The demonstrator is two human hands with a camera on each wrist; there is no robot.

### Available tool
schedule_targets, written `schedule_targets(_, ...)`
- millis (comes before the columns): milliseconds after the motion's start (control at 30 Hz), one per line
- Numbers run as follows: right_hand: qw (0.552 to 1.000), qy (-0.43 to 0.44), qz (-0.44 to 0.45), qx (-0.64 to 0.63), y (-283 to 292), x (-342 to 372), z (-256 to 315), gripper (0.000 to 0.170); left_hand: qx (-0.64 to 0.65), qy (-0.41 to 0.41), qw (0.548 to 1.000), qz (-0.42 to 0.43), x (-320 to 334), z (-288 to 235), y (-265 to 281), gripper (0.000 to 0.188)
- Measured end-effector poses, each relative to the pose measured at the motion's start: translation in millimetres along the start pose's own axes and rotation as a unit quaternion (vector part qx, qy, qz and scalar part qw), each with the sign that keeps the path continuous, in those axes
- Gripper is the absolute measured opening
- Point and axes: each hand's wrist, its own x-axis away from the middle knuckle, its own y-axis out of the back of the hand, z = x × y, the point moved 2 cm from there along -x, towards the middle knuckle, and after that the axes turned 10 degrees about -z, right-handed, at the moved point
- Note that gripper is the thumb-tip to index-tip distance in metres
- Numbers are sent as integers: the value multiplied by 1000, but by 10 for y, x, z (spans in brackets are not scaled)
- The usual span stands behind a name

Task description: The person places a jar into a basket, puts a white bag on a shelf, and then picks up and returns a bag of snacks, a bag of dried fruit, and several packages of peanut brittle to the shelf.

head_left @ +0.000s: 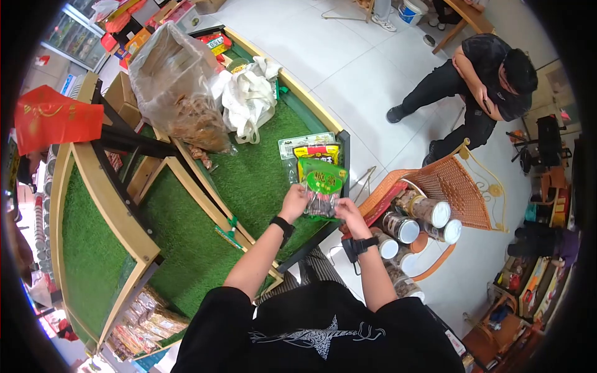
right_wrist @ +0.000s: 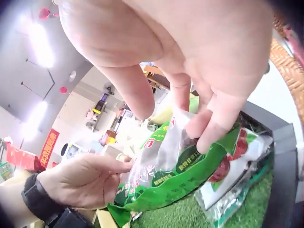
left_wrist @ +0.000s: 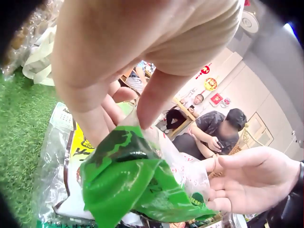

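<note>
A green and clear snack bag [head_left: 323,184] with dark pieces showing through its window is held up over the green turf surface. My left hand [head_left: 295,202] pinches its left edge; in the left wrist view, thumb and fingers close on the clear plastic above a folded green part of the bag [left_wrist: 121,178]. My right hand [head_left: 350,216] holds the opposite edge, its fingers [right_wrist: 211,128] on the plastic in the right wrist view. Just beyond the bag lie a yellow-and-black packet [head_left: 316,151] and a pale flat packet [head_left: 305,144] on the turf.
Further back on the turf stand a white plastic bag [head_left: 245,102] and a large clear sack [head_left: 171,68] of brown pieces. Wooden edging [head_left: 311,93] bounds the stand. Lidded jars [head_left: 407,230] fill a wicker chair [head_left: 457,199] at right. A person [head_left: 485,87] sits beyond it.
</note>
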Motion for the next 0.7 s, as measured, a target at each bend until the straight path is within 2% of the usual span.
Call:
schedule_targets(67,1000,15,-9,-4,11,-187,40,15,39,-38,998,-38,-183,5,-63,22)
schedule_targets(100,999,-3,-25,-28,29,-297,21,17,31,2,999,11,-219,-115,-35,28)
schedule_targets(133,998,-20,-41,-52,50,-410,-48,19,30,6,999,9,-338,109,-122,28)
schedule_targets(167,996,-44,-74,-15,56,-528,-152,26,47,-47,998,-24,-473,348,-212,30)
schedule_targets(200,996,-47,-72,-15,25,-568,-236,26,63,-101,991,-55,-549,520,-266,33)
schedule_targets(233,975,51,-164,140,-10,-577,-260,31,-55,-120,991,-27,-394,269,-182,42)
schedule_targets(267,912,150,-250,289,-64,-589,-266,37,-57,-119,991,-28,-316,138,-165,42)
schedule_targets(300,881,205,-255,342,-153,-479,-83,49,-60,-95,994,7,-247,92,-196,46)
schedule_targets(333,882,203,-254,341,-209,-447,-12,49,-63,-70,995,43,-200,74,-226,49)
schedule_targets(367,865,246,-202,387,-288,-423,55,53,-88,-72,992,49,-172,46,-228,57)
schedule_targets(400,843,287,-148,430,-339,-416,67,56,-89,-69,992,49,-161,103,-258,57)
schedule_targets(433,835,277,-96,465,-358,-458,-30,61,-126,-82,988,27,-133,157,-283,62)
schedule_targets(467,836,277,-93,465,-360,-489,-81,61,-162,-97,982,4,-107,207,-297,66)
schedule_targets(500,829,274,-86,481,-364,-535,-130,62,-194,-75,977,36,-69,193,-292,75)
schedule_targets(700,819,254,-41,513,-344,-672,-216,71,-178,-42,981,63,-5,183,-290,85)
